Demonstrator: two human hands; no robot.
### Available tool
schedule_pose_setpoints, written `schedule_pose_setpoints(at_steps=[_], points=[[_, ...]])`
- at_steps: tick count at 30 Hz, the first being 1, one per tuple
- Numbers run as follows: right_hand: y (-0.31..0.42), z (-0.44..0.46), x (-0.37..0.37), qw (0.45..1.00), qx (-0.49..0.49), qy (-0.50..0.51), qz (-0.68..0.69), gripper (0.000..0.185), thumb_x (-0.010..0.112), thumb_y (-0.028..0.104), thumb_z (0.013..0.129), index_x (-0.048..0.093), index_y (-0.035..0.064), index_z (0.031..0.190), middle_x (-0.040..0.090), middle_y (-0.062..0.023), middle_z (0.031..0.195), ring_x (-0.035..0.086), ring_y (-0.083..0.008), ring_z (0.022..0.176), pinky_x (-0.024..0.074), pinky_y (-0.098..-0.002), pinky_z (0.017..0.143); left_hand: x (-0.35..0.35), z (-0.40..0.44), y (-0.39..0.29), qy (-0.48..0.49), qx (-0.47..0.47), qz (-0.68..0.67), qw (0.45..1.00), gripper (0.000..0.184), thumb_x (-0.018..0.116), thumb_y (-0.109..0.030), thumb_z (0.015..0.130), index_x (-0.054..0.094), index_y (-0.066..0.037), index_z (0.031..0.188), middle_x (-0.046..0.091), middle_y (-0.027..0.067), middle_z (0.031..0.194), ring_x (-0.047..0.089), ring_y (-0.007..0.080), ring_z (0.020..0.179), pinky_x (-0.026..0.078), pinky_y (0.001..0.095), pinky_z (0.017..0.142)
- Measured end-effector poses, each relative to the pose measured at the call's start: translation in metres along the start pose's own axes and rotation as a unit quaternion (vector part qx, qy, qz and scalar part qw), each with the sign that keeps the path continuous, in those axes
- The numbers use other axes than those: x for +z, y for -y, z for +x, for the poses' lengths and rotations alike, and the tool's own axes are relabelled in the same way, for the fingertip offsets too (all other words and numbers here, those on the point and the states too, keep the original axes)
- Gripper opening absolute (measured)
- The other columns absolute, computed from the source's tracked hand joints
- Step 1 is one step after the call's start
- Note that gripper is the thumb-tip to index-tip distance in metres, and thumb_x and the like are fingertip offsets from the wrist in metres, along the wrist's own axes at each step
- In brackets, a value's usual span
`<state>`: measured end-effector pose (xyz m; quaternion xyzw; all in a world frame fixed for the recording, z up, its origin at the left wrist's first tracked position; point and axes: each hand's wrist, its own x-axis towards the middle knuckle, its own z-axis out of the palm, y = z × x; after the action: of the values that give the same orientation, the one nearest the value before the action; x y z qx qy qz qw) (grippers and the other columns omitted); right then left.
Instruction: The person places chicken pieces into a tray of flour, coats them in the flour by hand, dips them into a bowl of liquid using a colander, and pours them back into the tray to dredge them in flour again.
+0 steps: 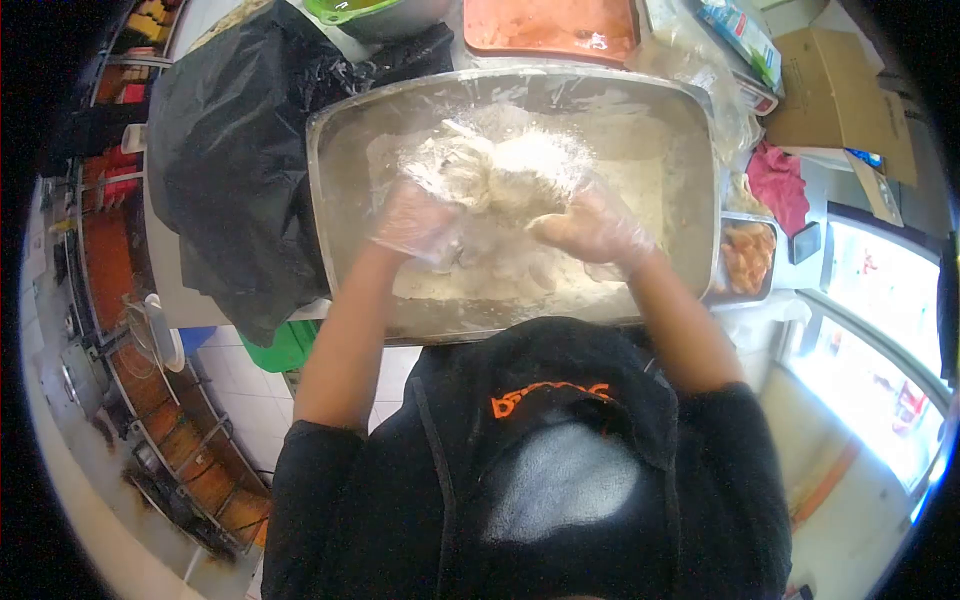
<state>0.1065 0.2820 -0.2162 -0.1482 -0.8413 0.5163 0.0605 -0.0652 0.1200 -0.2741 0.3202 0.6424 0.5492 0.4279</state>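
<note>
A large metal tray (335, 255) holds white flour (640, 170) spread over its bottom. Over its middle, my left hand (420, 215) and my right hand (595, 225), both in clear plastic gloves, hold up flour-coated pieces (490, 175) between them. Loose flour hangs in the air and blurs their outlines. My left hand grips the left side of the clump, its fingers mostly under the flour. On the other side, my right hand is curved against the clump with its thumb toward the middle.
Black plastic (225, 150) lies left of the tray. Behind stand a green bowl (365, 15) and an orange-pink tray (550, 28). At right are a small container of raw meat pieces (748, 258), a red cloth (778, 185), a phone (806, 242) and a cardboard box (830, 95).
</note>
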Motion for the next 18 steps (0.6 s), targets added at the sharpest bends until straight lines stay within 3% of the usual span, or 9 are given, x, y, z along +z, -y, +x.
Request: schedule_pose_setpoints(at_steps=[3,6,8,10,11,14,15,17,18], points=[[-0.006,0.004,-0.013,0.985,0.107,0.044,0.125,0.049,0.058,0.01,0.074,0.059,0.0051,0.123,0.061,-0.0145,0.123,0.056,-0.0244,0.115,0.0442,-0.0366,0.099,-0.025,0.008,-0.002,0.061,0.015,0.249,0.966,0.058,0.07,-0.008,0.08,0.049,-0.003,0.134,0.061,0.0089,0.123,0.06,0.019,0.107,0.049,0.0304,0.092],[-0.024,0.025,-0.018,0.96,0.192,-0.092,0.182,0.048,0.052,0.009,0.081,0.057,0.0082,0.129,0.057,-0.0141,0.132,0.056,-0.0269,0.116,0.0421,-0.0371,0.102,-0.051,0.041,0.03,0.047,0.053,0.565,0.822,0.056,0.059,-0.037,0.088,0.051,-0.006,0.134,0.059,0.0181,0.127,0.058,0.0288,0.115,0.043,0.0337,0.098],[-0.073,0.049,-0.004,0.992,0.124,-0.032,-0.008,0.043,0.049,0.014,0.087,0.058,0.0097,0.129,0.057,-0.0149,0.131,0.055,-0.0288,0.117,0.0414,-0.0376,0.103,-0.043,0.048,0.028,-0.18,-0.243,0.378,0.875,0.062,0.045,-0.057,0.091,0.063,-0.004,0.118,0.06,0.0209,0.125,0.054,0.0356,0.118,0.04,0.0371,0.101],[-0.124,0.069,0.018,0.979,0.05,0.026,-0.198,0.039,0.045,0.019,0.092,0.058,0.0113,0.129,0.057,-0.0158,0.131,0.055,-0.0306,0.117,0.0407,-0.0381,0.104,-0.014,0.043,-0.003,-0.169,-0.215,0.331,0.903,0.063,0.042,-0.061,0.09,0.065,-0.009,0.119,0.06,0.0209,0.125,0.054,0.0366,0.118,0.039,0.0409,0.101],[-0.14,0.074,0.03,0.956,0.011,0.055,-0.289,0.038,0.044,0.021,0.095,0.059,0.0121,0.129,0.057,-0.0162,0.131,0.055,-0.0316,0.118,0.0403,-0.0384,0.104,-0.014,0.049,0.007,-0.092,-0.187,0.457,0.865,0.064,0.043,-0.062,0.089,0.065,-0.009,0.118,0.06,0.0198,0.124,0.054,0.0354,0.117,0.039,0.0412,0.1],[-0.136,0.076,0.093,0.989,0.001,0.121,-0.09,0.053,0.042,0.045,0.098,0.057,0.0036,0.128,0.059,-0.0184,0.126,0.055,-0.0286,0.117,0.0415,-0.0387,0.099,-0.008,0.038,0.02,0.051,-0.182,0.661,0.726,0.063,0.045,-0.062,0.089,0.063,-0.01,0.121,0.062,0.0162,0.122,0.057,0.0304,0.114,0.04,0.0396,0.098],[-0.126,0.068,0.096,0.99,0.094,0.105,-0.026,0.052,0.044,0.045,0.098,0.059,0.0028,0.125,0.061,-0.0171,0.124,0.055,-0.0276,0.117,0.0423,-0.0374,0.098,-0.025,0.03,0.043,0.074,-0.036,0.688,0.721,0.056,0.045,-0.053,0.091,0.061,-0.01,0.123,0.062,0.0155,0.122,0.058,0.0283,0.112,0.042,0.0382,0.097],[-0.102,0.047,0.078,0.965,0.236,0.108,0.04,0.049,0.046,0.043,0.097,0.062,0.0015,0.119,0.064,-0.0133,0.119,0.057,-0.0239,0.112,0.0444,-0.035,0.095,-0.015,0.019,0.006,0.059,-0.256,0.359,0.896,0.041,0.044,-0.028,0.095,0.055,-0.011,0.131,0.065,0.012,0.117,0.061,0.0233,0.104,0.045,0.0344,0.094],[-0.09,0.037,0.063,0.95,0.283,0.128,0.042,0.047,0.048,0.041,0.097,0.064,0.0008,0.116,0.065,-0.0107,0.115,0.058,-0.0211,0.108,0.0458,-0.0339,0.093,-0.017,0.017,0.009,0.063,-0.259,0.355,0.896,0.041,0.044,-0.028,0.095,0.055,-0.011,0.131,0.065,0.012,0.117,0.061,0.0233,0.104,0.045,0.0344,0.094]])
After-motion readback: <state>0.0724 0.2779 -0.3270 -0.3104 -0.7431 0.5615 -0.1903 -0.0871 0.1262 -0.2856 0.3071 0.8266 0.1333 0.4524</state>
